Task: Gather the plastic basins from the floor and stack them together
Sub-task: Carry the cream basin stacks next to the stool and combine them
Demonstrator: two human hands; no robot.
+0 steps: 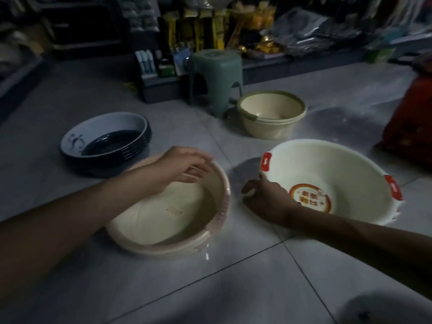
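A stack of pink-rimmed cream basins sits on the tiled floor in front of me. My left hand hovers over its far rim, fingers loosely curled and holding nothing. To the right, a white basin with red handles is tilted, and my right hand grips its near left rim. A stack of dark blue basins lies at the left. Further back, a stack of cream basins with a green rim stands upright.
A green plastic stool stands behind the green-rimmed basins. Low shelves with goods run along the back. A red bag sits at the right edge. Part of another round object shows at the bottom right.
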